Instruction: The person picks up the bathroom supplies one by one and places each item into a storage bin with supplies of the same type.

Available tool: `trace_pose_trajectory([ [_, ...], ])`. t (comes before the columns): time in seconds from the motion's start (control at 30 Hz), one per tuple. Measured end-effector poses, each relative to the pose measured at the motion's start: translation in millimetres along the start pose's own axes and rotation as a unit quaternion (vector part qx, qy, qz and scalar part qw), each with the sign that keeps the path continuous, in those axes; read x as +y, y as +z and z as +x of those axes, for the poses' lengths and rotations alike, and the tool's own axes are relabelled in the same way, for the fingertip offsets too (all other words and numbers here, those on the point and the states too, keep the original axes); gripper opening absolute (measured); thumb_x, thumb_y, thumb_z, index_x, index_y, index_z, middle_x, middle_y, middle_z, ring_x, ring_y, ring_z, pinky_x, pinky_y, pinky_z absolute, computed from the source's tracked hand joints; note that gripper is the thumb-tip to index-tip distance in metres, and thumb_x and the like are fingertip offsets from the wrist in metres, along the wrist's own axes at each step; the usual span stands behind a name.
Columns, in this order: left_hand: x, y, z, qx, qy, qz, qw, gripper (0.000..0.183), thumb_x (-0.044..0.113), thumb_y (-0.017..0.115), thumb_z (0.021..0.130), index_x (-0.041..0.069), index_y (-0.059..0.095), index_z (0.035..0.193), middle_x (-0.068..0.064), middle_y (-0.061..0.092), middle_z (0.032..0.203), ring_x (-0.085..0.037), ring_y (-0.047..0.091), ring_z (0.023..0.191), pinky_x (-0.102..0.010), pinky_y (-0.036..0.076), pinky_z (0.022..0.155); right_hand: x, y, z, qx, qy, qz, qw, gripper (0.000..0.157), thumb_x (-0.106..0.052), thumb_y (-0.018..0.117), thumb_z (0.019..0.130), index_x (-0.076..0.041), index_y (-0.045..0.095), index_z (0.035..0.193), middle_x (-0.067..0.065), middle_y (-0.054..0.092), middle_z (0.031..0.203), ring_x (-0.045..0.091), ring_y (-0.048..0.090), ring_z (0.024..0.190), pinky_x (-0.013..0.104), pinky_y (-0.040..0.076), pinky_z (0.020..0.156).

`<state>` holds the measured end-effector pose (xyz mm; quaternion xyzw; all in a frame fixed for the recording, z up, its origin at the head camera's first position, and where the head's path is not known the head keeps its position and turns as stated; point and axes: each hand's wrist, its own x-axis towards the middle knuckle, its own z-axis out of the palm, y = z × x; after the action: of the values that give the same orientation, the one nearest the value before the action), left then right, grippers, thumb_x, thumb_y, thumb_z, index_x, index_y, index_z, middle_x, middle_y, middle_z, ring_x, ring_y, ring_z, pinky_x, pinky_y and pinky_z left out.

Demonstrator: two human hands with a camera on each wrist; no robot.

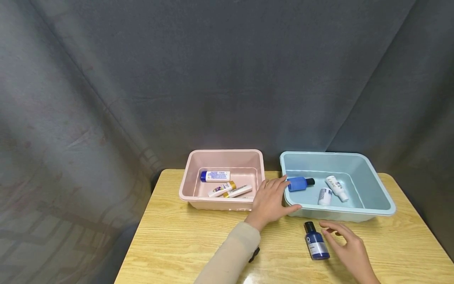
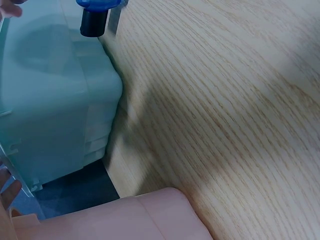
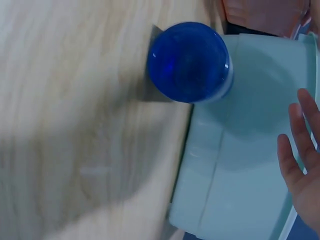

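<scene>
A dark blue bottle (image 1: pixel 317 244) with a black cap is over the table in front of the light blue bin (image 1: pixel 333 213), cap end toward the bin. Its round base (image 3: pixel 190 62) faces the camera in the right wrist view. Just right of the bottle is my right hand (image 1: pixel 345 246), fingers loosely bent, apparently apart from it. My left hand (image 1: pixel 271 199), fingers spread, is at the light blue bin's left rim; contact is hard to tell. Inside that bin lie a bright blue bottle (image 1: pixel 298 184), a white bottle (image 1: pixel 337 188) and a short white container (image 1: pixel 324 196).
Left of the light blue bin stands a pink bin (image 1: pixel 216 204), holding a white tube with a blue cap (image 1: pixel 216 176) and white tubes with gold caps (image 1: pixel 221 189). A grey curtain (image 1: pixel 213 79) hangs behind the wooden table (image 1: pixel 170 236). A small black object (image 1: pixel 254 254) shows beside my left sleeve.
</scene>
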<state>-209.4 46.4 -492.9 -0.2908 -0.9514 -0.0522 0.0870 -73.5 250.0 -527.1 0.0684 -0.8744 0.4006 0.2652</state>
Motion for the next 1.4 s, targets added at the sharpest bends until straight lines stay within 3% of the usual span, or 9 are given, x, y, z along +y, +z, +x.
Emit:
trace_pose_trajectory([
  [0.27,0.4,-0.6,-0.5,-0.006,-0.002,0.001,1.0,0.088,0.085,0.033,0.085,0.029,0.038,0.152,0.01,0.027,0.161,-0.011,0.034,0.141,-0.038,0.025,0.117,3,5.9,-10,0.003,0.047,-0.006,0.999,0.033,0.011,0.078,0.075,-0.009,0.075,0.101,-0.006,0.072,0.093,-0.008,0.056,0.082,0.007,0.043,0.077],
  [0.57,-0.1,-0.8,-0.6,-0.006,-0.001,0.006,1.0,0.088,0.085,0.032,0.085,0.029,0.038,0.152,0.009,0.027,0.161,-0.011,0.034,0.141,-0.04,0.027,0.116,4,12.5,-17,0.002,0.095,-0.004,0.995,0.027,0.004,0.079,0.079,-0.007,0.074,0.104,-0.015,0.069,0.098,-0.01,0.056,0.081,0.009,0.043,0.073],
  [0.87,-0.2,-1.0,-0.4,-0.006,0.001,0.008,1.0,0.088,0.085,0.03,0.085,0.029,0.038,0.152,0.009,0.028,0.161,-0.011,0.035,0.141,-0.037,0.024,0.117,1,16.3,-20,-0.045,0.185,-0.041,0.981,0.028,-0.011,0.078,0.085,-0.008,0.072,0.112,0.01,0.07,0.107,-0.004,0.056,0.084,0.019,0.048,0.067],
  [1.1,0.5,-0.7,-0.7,-0.008,0.0,0.012,0.9999,0.089,0.086,0.029,0.085,0.029,0.037,0.153,0.009,0.027,0.161,-0.011,0.034,0.141,-0.037,0.023,0.118,2,17.0,-24,-0.074,0.22,-0.047,0.972,0.036,-0.021,0.076,0.089,-0.006,0.068,0.121,0.015,0.067,0.116,-0.002,0.056,0.089,0.023,0.049,0.07],
  [1.17,0.6,-0.3,-0.8,-0.007,0.0,0.012,0.9999,0.089,0.085,0.029,0.085,0.029,0.037,0.153,0.009,0.027,0.161,-0.011,0.034,0.141,-0.038,0.024,0.117,3,17.1,-25,-0.08,0.226,-0.047,0.97,0.039,-0.023,0.076,0.09,-0.005,0.067,0.123,0.017,0.066,0.118,0.001,0.056,0.09,0.025,0.05,0.071],
  [1.4,0.6,-1.4,-0.7,-0.01,-0.001,0.013,0.9999,0.088,0.085,0.029,0.085,0.029,0.037,0.153,0.01,0.027,0.161,-0.012,0.035,0.141,-0.038,0.025,0.117,4,17.5,-24,-0.12,0.281,-0.033,0.952,0.054,-0.033,0.073,0.092,0.001,0.058,0.132,0.027,0.058,0.128,0.039,0.058,0.107,0.043,0.051,0.079],
])
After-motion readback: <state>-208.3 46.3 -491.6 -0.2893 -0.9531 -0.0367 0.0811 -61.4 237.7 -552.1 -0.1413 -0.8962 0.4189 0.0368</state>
